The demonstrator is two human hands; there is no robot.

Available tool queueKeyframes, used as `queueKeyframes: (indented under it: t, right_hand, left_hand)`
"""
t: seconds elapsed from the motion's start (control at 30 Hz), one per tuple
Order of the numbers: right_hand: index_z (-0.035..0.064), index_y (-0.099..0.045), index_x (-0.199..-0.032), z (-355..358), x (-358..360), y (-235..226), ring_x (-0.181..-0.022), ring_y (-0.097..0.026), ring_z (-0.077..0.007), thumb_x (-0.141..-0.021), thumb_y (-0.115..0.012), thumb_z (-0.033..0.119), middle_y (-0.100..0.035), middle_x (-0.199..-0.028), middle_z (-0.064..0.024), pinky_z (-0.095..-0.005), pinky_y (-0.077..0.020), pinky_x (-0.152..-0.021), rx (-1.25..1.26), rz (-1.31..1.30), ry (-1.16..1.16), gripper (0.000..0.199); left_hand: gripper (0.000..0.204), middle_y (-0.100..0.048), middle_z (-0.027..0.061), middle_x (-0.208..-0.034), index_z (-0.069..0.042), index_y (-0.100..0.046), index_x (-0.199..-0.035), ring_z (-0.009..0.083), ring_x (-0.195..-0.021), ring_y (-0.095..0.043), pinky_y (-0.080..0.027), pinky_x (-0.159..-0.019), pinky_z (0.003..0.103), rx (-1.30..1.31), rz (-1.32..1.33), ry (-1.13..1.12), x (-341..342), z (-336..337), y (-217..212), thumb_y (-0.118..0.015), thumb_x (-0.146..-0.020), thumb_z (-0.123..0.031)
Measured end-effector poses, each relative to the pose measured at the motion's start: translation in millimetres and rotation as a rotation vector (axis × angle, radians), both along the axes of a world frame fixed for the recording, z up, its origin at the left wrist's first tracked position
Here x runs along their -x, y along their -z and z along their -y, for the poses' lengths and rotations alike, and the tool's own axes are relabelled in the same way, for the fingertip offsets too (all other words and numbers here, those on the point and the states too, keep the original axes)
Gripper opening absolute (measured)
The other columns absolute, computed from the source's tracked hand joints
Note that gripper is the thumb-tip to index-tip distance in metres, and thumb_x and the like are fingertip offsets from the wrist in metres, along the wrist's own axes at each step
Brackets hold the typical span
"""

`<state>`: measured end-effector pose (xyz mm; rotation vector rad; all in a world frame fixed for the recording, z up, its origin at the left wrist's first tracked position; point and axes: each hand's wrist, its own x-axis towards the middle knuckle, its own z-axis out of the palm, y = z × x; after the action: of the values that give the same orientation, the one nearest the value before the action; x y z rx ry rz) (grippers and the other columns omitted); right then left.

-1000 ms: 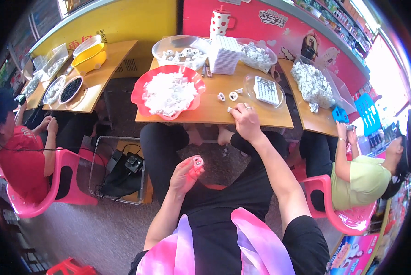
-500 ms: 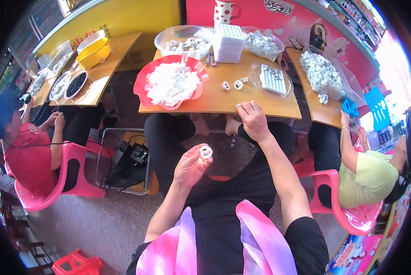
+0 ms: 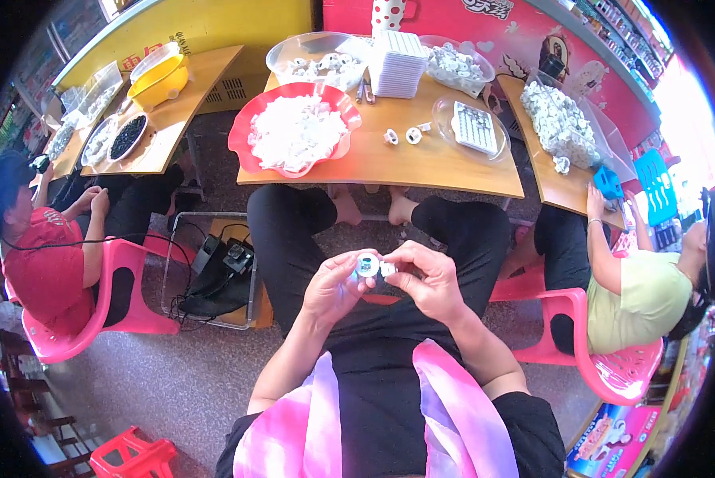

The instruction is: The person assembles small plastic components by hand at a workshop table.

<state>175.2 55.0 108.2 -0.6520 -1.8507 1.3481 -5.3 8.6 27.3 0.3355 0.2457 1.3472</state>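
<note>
Over my lap, my left hand (image 3: 330,291) pinches a small round white plastic part (image 3: 367,264) with a dark and greenish middle. My right hand (image 3: 432,285) is closed on a small white piece (image 3: 388,269) and holds it against the right side of the round part. Whether the two are joined I cannot tell. On the wooden table (image 3: 405,171) ahead, a red scalloped bowl (image 3: 239,135) holds many white pieces. Two similar round parts (image 3: 412,136) lie near the table's middle, beside a clear lid with a white gridded tray (image 3: 475,127) on it.
Clear tubs (image 3: 278,68) of white parts and a stack of white trays (image 3: 397,64) stand at the table's back. People in pink chairs work at side tables left (image 3: 47,231) and right (image 3: 636,295). A clear-framed stand (image 3: 254,287) with black gear is left of my legs.
My right hand has come down from the table edge to the round part, bringing a small white piece. My left hand has shifted slightly right, still holding the round part.
</note>
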Motion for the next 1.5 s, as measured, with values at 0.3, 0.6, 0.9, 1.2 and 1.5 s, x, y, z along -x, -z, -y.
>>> queueKeyframes:
  t: [0.3, 0.6, 0.9, 1.2, 1.5]
  right_hand:
    - [0.0035, -0.062, -0.097, 3.7, 10.8, 10.1, -0.109, -0.052, -0.0315, -0.069, -0.069, -0.001, -0.056, -0.116, -0.0150, -0.0405, -0.0412, -0.093, -0.296, 0.084, 0.086, 0.030]
    - [0.0035, -0.061, -0.094, 0.7, 13.1, 11.6, -0.108, -0.053, -0.0316, -0.069, -0.069, -0.001, -0.057, -0.115, -0.0152, -0.0401, -0.0425, -0.091, -0.339, 0.129, 0.073, 0.027]
    - [0.0025, -0.063, -0.094, 0.0, 14.0, 10.6, -0.106, -0.056, -0.0270, -0.075, -0.070, 0.002, -0.058, -0.115, -0.0143, -0.0358, -0.0435, -0.090, -0.308, 0.159, 0.072, 0.021]
    - [0.0008, -0.063, -0.098, -4.2, 13.1, 15.1, -0.096, -0.059, -0.0163, -0.069, -0.077, 0.003, -0.058, -0.107, -0.0079, -0.0283, -0.0472, -0.082, -0.006, 0.123, 0.052, 0.033]
    - [0.0015, -0.063, -0.097, -1.2, 11.4, 29.2, -0.067, -0.057, -0.0027, -0.074, -0.076, -0.002, -0.061, -0.075, 0.0021, -0.0179, -0.0483, -0.060, 0.350, 0.031, 0.051, 0.027]
  left_hand:
    - [0.032, -0.066, 0.0102, -0.095, 0.005, -0.058, -0.116, 0.0159, -0.078, -0.064, -0.053, -0.069, 0.025, 0.014, -0.043, 0.013, -7.0, 4.7, -4.2, -0.057, -0.093, -0.017]
    - [0.030, -0.065, 0.0100, -0.097, 0.004, -0.059, -0.116, 0.0150, -0.079, -0.064, -0.053, -0.071, 0.026, -0.001, -0.065, 0.027, -7.0, 5.4, -0.5, -0.055, -0.094, -0.016]
    - [0.028, -0.064, 0.0102, -0.095, 0.003, -0.060, -0.114, 0.0148, -0.078, -0.063, -0.053, -0.072, 0.027, -0.039, -0.081, 0.031, -6.9, 6.2, 2.3, -0.054, -0.095, -0.016]
    - [0.031, -0.064, 0.0095, -0.099, 0.002, -0.061, -0.114, 0.0138, -0.079, -0.063, -0.052, -0.071, 0.026, -0.049, -0.183, -0.018, -8.3, 8.9, 3.4, -0.054, -0.095, -0.021]
    - [0.032, -0.065, 0.0017, -0.081, -0.001, -0.065, -0.109, 0.0058, -0.063, -0.059, -0.044, -0.052, 0.019, 0.064, -0.612, -0.172, -16.1, 14.4, -7.3, -0.054, -0.096, -0.027]
